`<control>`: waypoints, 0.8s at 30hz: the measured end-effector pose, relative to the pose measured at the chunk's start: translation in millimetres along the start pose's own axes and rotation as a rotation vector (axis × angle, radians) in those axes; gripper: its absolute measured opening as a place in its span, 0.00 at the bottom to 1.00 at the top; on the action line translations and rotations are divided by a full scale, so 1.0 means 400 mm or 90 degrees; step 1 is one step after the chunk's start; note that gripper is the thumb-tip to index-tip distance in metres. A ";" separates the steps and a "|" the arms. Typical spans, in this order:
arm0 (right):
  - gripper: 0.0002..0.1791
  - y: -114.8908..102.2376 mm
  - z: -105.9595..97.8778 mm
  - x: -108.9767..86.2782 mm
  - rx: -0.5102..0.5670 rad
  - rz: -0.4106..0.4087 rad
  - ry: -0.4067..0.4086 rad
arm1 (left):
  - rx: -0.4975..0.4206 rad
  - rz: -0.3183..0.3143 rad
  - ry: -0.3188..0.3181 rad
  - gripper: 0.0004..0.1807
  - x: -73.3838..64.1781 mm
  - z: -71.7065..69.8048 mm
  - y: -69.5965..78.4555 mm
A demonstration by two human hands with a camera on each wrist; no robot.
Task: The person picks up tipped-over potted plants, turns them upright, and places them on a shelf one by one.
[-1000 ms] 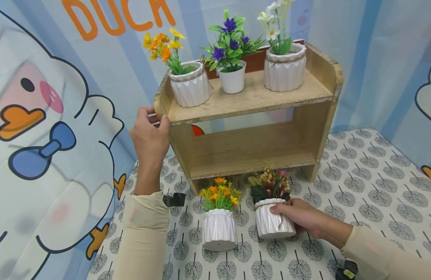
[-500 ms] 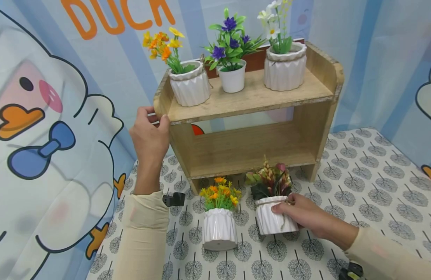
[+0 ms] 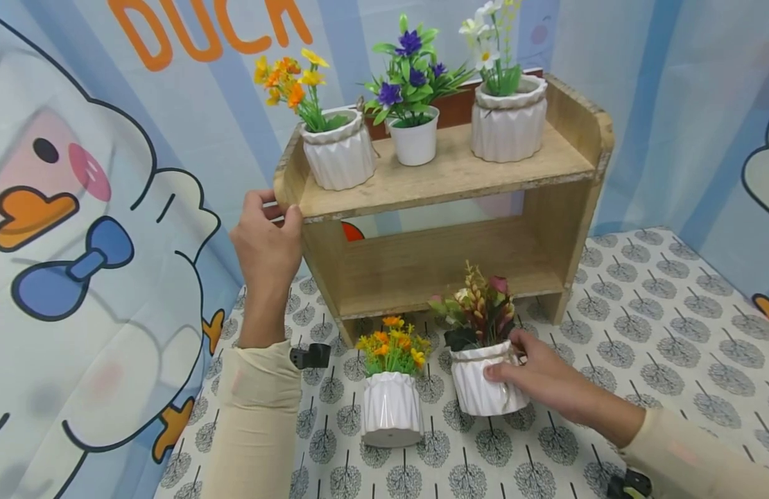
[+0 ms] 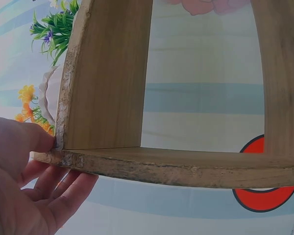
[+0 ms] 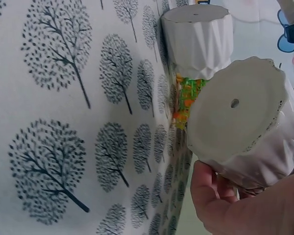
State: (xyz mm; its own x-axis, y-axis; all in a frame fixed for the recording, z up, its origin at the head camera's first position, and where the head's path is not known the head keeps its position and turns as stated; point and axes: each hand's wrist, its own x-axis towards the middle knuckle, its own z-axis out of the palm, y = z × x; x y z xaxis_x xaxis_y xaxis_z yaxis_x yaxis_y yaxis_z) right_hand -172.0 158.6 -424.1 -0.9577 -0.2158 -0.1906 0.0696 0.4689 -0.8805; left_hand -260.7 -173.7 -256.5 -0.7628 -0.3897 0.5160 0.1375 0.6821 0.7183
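My right hand [image 3: 537,378] holds a white ribbed flowerpot [image 3: 484,381] with burgundy and pale flowers, thumb on its front and fingers at the far side. In the right wrist view the pot's base [image 5: 235,107], with a small hole, faces the camera. My left hand [image 3: 268,242] grips the front left corner of a two-tier wooden shelf [image 3: 446,184]; the left wrist view has the thumb and fingers on either side of the board corner. Beside the held pot, another white flowerpot [image 3: 392,409] with orange flowers lies on its side on the table.
On the shelf's upper board stand three pots: one with orange flowers [image 3: 340,156], one with purple flowers [image 3: 415,142] and one with white flowers [image 3: 509,125]. A tree-patterned cloth [image 3: 659,360] covers the table. A duck-printed curtain [image 3: 109,312] hangs behind and to the left.
My right hand has raised the held flowerpot slightly toward the shelf and tipped it more upright, so its base shows less in the head view. The left hand stays on the shelf corner.
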 end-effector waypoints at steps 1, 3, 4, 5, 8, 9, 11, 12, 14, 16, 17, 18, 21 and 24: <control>0.43 -0.003 -0.002 -0.001 -0.006 -0.014 0.001 | 0.000 -0.001 0.000 0.18 0.000 -0.001 0.000; 0.44 -0.007 -0.007 0.000 -0.010 -0.034 0.007 | 0.000 -0.001 0.000 0.18 0.000 -0.001 0.000; 0.45 -0.010 -0.010 0.000 -0.020 -0.041 0.013 | 0.000 -0.001 0.000 0.18 -0.001 -0.001 0.000; 0.45 -0.012 -0.013 0.000 -0.026 -0.046 0.018 | 0.001 -0.001 0.000 0.18 -0.001 -0.001 0.000; 0.46 -0.017 -0.020 0.001 -0.038 -0.056 0.033 | 0.002 0.002 -0.001 0.18 -0.001 0.001 -0.001; 0.46 -0.017 -0.022 0.002 -0.044 -0.060 0.039 | 0.002 0.003 -0.002 0.18 -0.002 0.001 -0.001; 0.46 -0.017 -0.027 0.005 -0.056 -0.067 0.053 | 0.002 0.002 -0.003 0.18 -0.002 0.002 -0.002; 0.46 -0.015 -0.029 0.008 -0.060 -0.071 0.059 | 0.002 0.002 -0.002 0.18 -0.002 0.002 -0.002; 0.44 -0.013 -0.032 0.012 -0.067 -0.078 0.075 | 0.001 0.002 -0.002 0.18 -0.002 0.002 -0.002; 0.43 -0.011 -0.036 0.016 -0.065 -0.082 0.086 | 0.000 0.000 -0.003 0.18 -0.002 0.001 -0.002; 0.43 -0.011 -0.037 0.017 -0.066 -0.086 0.091 | 0.001 0.001 -0.002 0.18 -0.001 0.001 -0.002; 0.42 -0.011 -0.039 0.018 -0.061 -0.090 0.095 | 0.001 0.001 -0.002 0.18 -0.001 0.001 -0.002; 0.42 -0.013 -0.042 0.020 -0.048 -0.110 0.105 | 0.001 0.002 0.000 0.18 -0.001 0.000 -0.001; 0.43 -0.013 -0.047 0.022 -0.042 -0.128 0.117 | 0.002 0.003 0.002 0.18 -0.001 0.001 0.000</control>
State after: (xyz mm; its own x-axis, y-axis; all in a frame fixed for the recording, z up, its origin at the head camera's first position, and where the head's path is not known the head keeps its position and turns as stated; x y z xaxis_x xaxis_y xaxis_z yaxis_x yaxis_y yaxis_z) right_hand -186.2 170.3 -413.0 -0.9854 -0.1542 0.0722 -0.1395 0.4878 -0.8618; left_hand -260.4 -173.3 -256.9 -0.7600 -0.3886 0.5210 0.1386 0.6862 0.7140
